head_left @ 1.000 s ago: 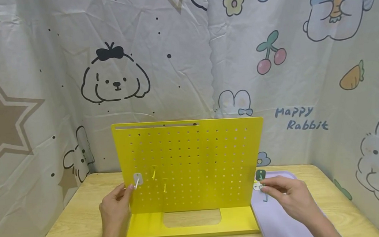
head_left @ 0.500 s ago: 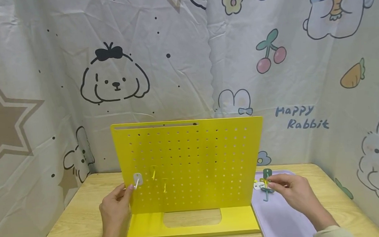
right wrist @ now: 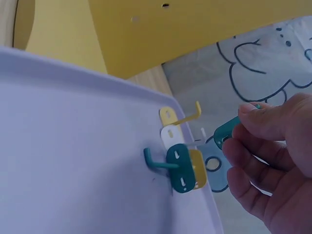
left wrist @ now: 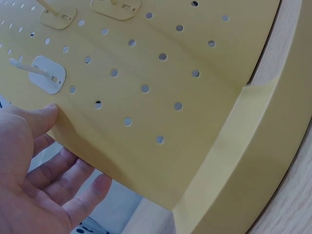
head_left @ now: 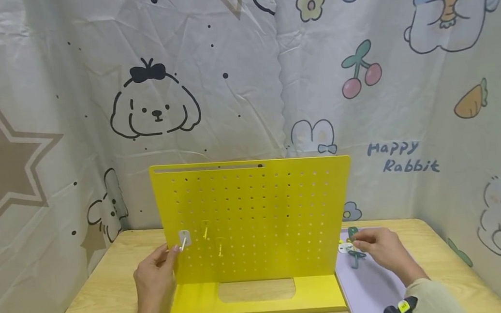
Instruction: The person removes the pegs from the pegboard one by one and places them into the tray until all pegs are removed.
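One rounded green hook (right wrist: 226,131) is pinched by the right hand (head_left: 385,250). The yellow pegboard (head_left: 259,220), bearing three hooks (head_left: 186,235), is gripped at its left edge by the left hand (head_left: 154,275).

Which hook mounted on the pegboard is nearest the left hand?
The white hook, close by the left hand; the two mounted yellow hooks sit farther from it.
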`<state>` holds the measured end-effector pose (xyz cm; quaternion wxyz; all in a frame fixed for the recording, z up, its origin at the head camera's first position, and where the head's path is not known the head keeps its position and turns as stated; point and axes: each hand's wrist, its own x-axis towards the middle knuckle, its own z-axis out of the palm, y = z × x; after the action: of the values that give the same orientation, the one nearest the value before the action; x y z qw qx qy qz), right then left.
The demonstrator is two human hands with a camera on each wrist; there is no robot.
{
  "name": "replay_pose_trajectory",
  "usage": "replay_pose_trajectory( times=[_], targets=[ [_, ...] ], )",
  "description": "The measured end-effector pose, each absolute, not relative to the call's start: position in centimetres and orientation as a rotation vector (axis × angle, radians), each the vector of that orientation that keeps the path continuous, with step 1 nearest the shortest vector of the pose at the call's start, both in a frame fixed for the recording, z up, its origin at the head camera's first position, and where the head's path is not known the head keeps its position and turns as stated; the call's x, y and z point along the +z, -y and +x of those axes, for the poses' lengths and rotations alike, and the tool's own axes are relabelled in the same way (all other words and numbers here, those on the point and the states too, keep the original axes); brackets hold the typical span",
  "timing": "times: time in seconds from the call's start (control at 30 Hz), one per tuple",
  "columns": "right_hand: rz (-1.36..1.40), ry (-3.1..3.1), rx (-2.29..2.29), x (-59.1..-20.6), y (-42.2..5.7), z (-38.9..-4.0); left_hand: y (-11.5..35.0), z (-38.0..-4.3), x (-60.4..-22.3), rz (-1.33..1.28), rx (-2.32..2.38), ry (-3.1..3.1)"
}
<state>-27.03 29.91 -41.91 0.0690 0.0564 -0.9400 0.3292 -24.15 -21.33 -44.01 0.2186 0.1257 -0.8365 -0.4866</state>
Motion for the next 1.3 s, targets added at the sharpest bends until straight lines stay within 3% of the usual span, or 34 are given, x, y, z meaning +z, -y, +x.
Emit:
replay_pose_trajectory(
  times=[0.77,1.3],
  targets=[
    [0.151,2.919,0.86,-43.9,-30.3,-28.8,21.0,-24.3,-44.2,0.319,-1.335,2.31],
    [0.135,2.793,0.961,-42.0,-28.3,-26.0,21.2,-24.3,-44.0,0.321,-1.318,2.306]
  ],
)
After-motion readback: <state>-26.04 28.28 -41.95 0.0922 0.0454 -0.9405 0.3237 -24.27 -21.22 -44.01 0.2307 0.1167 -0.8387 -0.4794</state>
